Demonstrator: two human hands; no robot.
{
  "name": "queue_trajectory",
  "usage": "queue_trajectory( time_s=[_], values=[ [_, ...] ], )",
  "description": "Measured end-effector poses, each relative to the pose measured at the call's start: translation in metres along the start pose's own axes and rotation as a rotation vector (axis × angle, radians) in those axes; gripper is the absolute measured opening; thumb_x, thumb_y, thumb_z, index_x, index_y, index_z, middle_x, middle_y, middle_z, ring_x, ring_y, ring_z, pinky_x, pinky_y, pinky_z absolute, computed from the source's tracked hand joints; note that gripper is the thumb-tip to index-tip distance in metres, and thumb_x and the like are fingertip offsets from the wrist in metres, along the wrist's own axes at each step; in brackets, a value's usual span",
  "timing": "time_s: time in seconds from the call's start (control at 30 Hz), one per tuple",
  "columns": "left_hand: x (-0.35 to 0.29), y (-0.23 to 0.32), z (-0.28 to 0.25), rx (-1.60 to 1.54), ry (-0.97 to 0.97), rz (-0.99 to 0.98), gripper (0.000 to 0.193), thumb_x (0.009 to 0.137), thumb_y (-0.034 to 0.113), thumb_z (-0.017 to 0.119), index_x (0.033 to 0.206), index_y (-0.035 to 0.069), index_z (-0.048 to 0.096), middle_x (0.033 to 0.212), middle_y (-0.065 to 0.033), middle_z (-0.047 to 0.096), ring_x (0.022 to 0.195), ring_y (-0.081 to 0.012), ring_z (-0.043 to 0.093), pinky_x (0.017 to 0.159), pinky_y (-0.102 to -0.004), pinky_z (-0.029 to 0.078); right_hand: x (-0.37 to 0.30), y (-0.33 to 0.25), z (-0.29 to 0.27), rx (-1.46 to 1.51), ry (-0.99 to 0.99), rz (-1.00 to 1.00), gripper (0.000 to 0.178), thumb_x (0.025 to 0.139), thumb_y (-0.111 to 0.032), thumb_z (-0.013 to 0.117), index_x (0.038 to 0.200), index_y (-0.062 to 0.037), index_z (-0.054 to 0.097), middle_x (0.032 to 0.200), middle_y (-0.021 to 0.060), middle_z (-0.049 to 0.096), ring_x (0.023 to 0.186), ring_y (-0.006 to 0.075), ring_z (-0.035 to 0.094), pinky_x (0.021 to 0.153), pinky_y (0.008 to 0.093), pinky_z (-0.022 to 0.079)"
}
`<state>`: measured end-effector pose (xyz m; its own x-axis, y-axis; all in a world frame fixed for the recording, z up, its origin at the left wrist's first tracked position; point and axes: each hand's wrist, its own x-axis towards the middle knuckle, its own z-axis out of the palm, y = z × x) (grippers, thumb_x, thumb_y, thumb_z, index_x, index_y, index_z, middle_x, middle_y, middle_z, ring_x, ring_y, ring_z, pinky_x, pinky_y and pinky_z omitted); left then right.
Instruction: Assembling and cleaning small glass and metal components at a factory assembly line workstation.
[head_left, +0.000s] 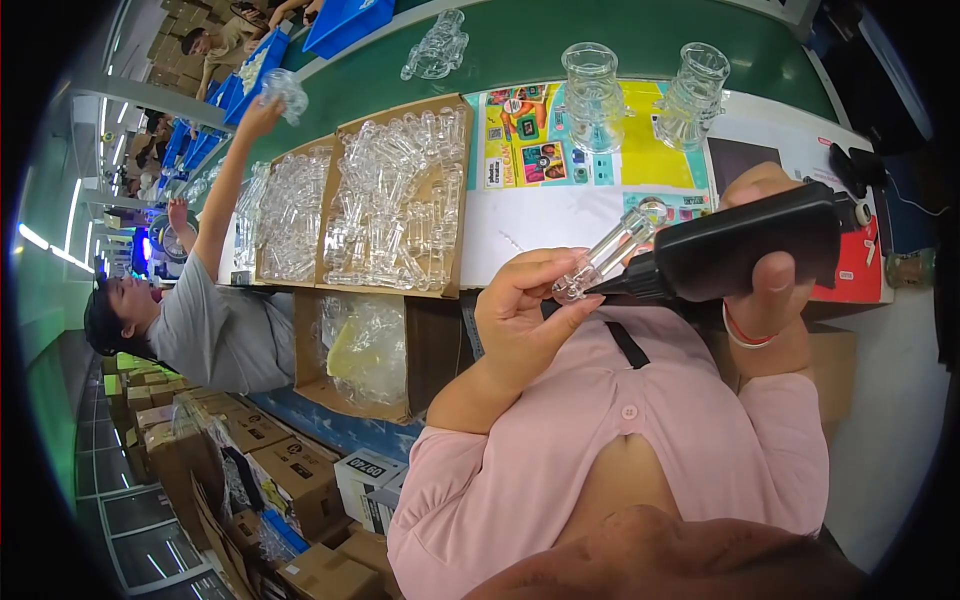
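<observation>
My left hand [525,315] pinches the lower end of a clear plastic tube-shaped part [612,250], held tilted close to my chest. My right hand [765,270] grips a black glue gun [745,245], whose pointed nozzle touches the base of the clear part beside my left fingers. Both forearms wear pink sleeves and rise from the lower edge.
A cardboard tray [450,290] full of several clear plastic parts sits on the table to my left. Assembled clear pieces [595,95] stand on a colourful printed sheet [660,150]. A co-worker in a grey shirt [225,335] reaches up at left. Cardboard boxes [290,470] lie below.
</observation>
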<state>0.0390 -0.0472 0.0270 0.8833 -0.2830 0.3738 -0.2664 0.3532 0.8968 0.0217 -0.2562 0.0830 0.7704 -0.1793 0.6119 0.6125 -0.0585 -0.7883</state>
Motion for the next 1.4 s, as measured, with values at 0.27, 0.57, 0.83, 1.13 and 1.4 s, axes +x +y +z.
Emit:
queue_trajectory(
  time_s=[0.27,0.57,0.83,1.13,1.4],
  values=[
    [0.0,-0.004,-0.001,0.041,-0.053,0.089,0.042,0.067,-0.017,0.063,0.104,-0.003,0.049,0.108,-0.0194,0.052,0.097,-0.022,0.056,0.078,-0.028,0.051,-0.005,0.002,0.003,-0.024,-0.12,-0.094,0.037,0.081,-0.028,0.059,0.098,0.0036,0.053,0.092,0.012,0.054,0.08,0.0182,0.053,0.071,0.0273,0.043],
    [-0.001,-0.006,0.0,0.021,-0.047,0.088,0.041,0.067,-0.016,0.064,0.104,-0.003,0.049,0.109,-0.0198,0.051,0.1,-0.0229,0.055,0.081,-0.0287,0.05,-0.012,-0.001,-0.001,-0.153,-0.145,-0.115,0.034,0.079,-0.025,0.062,0.098,0.0029,0.055,0.089,0.0128,0.055,0.076,0.0213,0.054,0.068,0.0301,0.043],
    [0.0,-0.007,-0.001,0.097,-0.059,0.153,0.042,0.066,-0.015,0.065,0.103,-0.003,0.051,0.107,-0.0191,0.052,0.1,-0.0241,0.055,0.083,-0.0305,0.048,-0.01,0.0,0.002,-0.055,-0.11,-0.073,0.031,0.081,-0.022,0.06,0.097,0.0039,0.054,0.088,0.0132,0.055,0.076,0.0204,0.054,0.068,0.029,0.044],
    [0.002,-0.003,-0.003,0.278,-0.056,0.242,0.043,0.061,-0.013,0.07,0.1,-0.001,0.056,0.102,-0.0183,0.057,0.095,-0.024,0.058,0.079,-0.0302,0.048,-0.009,-0.008,0.004,-0.121,-0.079,0.119,0.056,0.078,-0.052,0.057,0.097,0.0003,0.051,0.086,0.0079,0.05,0.075,0.0135,0.047,0.068,0.0249,0.039],
    [0.003,0.006,-0.005,0.563,-0.069,0.356,0.045,0.058,-0.009,0.072,0.1,0.001,0.059,0.098,-0.015,0.06,0.088,-0.0235,0.061,0.073,-0.0278,0.049,-0.001,-0.01,-0.009,-0.186,-0.235,-0.139,0.028,0.077,-0.019,0.063,0.094,0.0025,0.056,0.087,0.0118,0.057,0.074,0.0228,0.057,0.065,0.0308,0.045]
  ],
)
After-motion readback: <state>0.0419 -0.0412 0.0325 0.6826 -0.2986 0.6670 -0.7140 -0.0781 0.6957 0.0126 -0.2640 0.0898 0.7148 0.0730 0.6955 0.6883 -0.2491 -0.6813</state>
